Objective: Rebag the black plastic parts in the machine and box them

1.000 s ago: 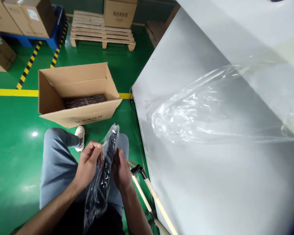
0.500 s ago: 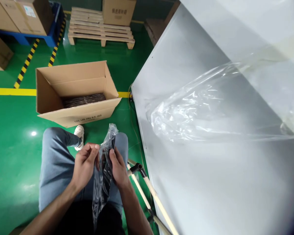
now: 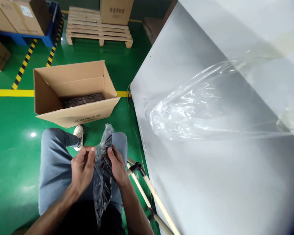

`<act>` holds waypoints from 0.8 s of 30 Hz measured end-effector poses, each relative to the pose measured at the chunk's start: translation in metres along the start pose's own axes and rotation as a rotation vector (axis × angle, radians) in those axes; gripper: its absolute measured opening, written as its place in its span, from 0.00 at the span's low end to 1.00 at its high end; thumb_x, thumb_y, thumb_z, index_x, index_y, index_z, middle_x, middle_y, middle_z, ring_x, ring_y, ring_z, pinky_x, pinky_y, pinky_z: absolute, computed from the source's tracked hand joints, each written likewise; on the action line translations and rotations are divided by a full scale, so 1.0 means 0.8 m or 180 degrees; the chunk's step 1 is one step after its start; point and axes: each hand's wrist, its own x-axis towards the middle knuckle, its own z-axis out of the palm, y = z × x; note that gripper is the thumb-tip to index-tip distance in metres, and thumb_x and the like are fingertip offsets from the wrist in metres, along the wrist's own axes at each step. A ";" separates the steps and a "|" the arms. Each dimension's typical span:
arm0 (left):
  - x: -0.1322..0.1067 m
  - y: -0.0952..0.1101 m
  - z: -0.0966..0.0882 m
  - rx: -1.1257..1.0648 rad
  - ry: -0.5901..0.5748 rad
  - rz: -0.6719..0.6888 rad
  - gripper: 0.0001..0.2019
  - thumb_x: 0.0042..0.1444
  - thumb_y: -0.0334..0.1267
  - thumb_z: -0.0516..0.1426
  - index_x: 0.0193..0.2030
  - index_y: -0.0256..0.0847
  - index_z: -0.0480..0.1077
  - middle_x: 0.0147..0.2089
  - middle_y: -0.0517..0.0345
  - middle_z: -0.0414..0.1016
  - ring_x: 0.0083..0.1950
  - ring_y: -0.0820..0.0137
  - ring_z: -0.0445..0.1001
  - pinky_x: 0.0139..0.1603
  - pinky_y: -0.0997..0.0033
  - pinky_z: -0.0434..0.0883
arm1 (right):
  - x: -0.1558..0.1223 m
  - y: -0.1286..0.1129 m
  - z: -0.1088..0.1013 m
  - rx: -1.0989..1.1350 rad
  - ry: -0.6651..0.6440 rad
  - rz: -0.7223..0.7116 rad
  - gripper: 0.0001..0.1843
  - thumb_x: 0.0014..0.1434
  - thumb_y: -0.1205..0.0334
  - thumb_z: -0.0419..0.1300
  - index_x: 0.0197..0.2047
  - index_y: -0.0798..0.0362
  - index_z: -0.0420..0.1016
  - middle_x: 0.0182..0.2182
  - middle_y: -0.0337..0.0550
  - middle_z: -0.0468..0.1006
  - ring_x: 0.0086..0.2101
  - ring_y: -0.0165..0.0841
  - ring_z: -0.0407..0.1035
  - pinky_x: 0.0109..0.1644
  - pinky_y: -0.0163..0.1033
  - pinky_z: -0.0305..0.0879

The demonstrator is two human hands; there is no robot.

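Observation:
Over my lap I hold a long dark item [image 3: 108, 166] inside a clear plastic bag [image 3: 98, 189]; the film hides what kind of item it is. My right hand [image 3: 117, 163] is closed around the item's right side, thumb on top. With thumb and fingers pinched, my left hand [image 3: 83, 166] grips the film on the left side and draws it away from the item. The bag's crumpled upper end stands up beyond both hands, and its loose lower part hangs toward my body.
An open cardboard box [image 3: 71, 119] with dark wrapped items [image 3: 83, 100] inside stands ahead. Beyond are a wooden pallet [image 3: 98, 31] and a blue pallet [image 3: 47, 39] with cartons. Right, a grey panel [image 3: 198, 176] carries a clear plastic bag [image 3: 181, 114], beside a tube frame [image 3: 149, 184].
My left hand has moved slightly left and down, stretching the film further from the dark item. The bag's upper end has shifted a little left. My right hand keeps its hold.

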 end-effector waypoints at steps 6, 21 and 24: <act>0.005 0.005 0.002 -0.0637 -0.0065 -0.0212 0.20 0.64 0.57 0.62 0.32 0.42 0.71 0.21 0.66 0.65 0.22 0.74 0.63 0.26 0.73 0.66 | -0.006 0.004 -0.010 0.0362 -0.0457 0.0620 0.33 0.53 0.28 0.68 0.44 0.49 0.86 0.28 0.42 0.85 0.30 0.39 0.80 0.27 0.39 0.73; 0.006 0.000 -0.008 -0.0486 0.0062 -0.0014 0.19 0.63 0.56 0.63 0.34 0.41 0.73 0.22 0.67 0.66 0.24 0.75 0.64 0.28 0.76 0.66 | 0.002 0.017 -0.019 0.0759 -0.0970 0.0854 0.36 0.55 0.28 0.67 0.52 0.51 0.81 0.30 0.42 0.85 0.27 0.36 0.79 0.26 0.35 0.67; 0.006 -0.002 -0.010 -0.0340 0.0125 0.0038 0.20 0.63 0.56 0.63 0.34 0.41 0.74 0.22 0.66 0.67 0.24 0.75 0.65 0.28 0.76 0.66 | 0.001 0.015 -0.020 0.0818 -0.1049 0.0838 0.35 0.58 0.30 0.66 0.51 0.52 0.81 0.31 0.43 0.85 0.26 0.35 0.79 0.27 0.35 0.67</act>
